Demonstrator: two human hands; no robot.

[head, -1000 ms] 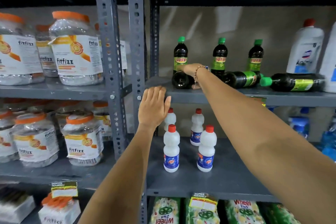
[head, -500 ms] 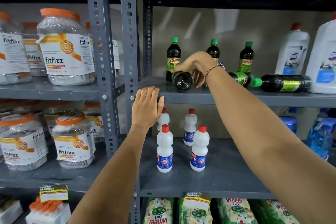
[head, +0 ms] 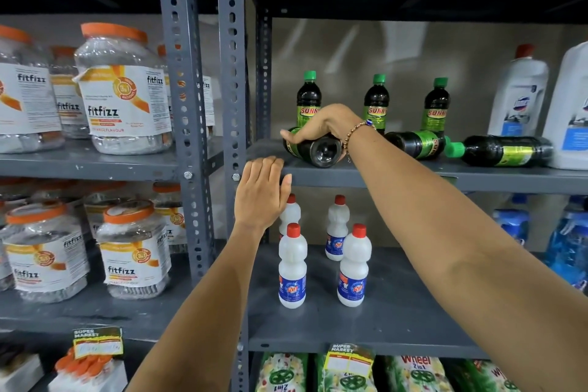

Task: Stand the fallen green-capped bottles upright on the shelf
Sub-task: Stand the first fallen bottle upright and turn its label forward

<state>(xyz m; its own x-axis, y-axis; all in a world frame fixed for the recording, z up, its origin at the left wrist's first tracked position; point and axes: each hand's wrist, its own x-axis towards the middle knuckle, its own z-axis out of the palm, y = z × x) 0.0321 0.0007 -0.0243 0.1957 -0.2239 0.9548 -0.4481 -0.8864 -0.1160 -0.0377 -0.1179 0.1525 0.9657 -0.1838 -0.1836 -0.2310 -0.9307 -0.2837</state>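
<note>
Three dark green-capped bottles stand upright at the back of the grey shelf (head: 413,177): one at the left (head: 308,95), one in the middle (head: 376,99), one at the right (head: 436,105). In front of them three more lie on their sides. My right hand (head: 321,129) grips the leftmost fallen bottle (head: 321,151), whose round base faces me. A second fallen bottle (head: 413,144) lies to its right, a third (head: 502,151) further right with its green cap pointing left. My left hand (head: 262,191) rests flat on the shelf's front edge, holding nothing.
Large white jugs (head: 517,95) stand at the shelf's right end. White red-capped bottles (head: 292,267) fill the shelf below. Orange-lidded fitfizz jars (head: 122,89) occupy the left rack beyond the perforated grey uprights (head: 230,73). Green detergent packs (head: 350,372) sit lowest.
My right hand has closed over the leftmost fallen bottle and swung it so its base points at me. The left hand stays on the shelf edge. The camera has shifted slightly.
</note>
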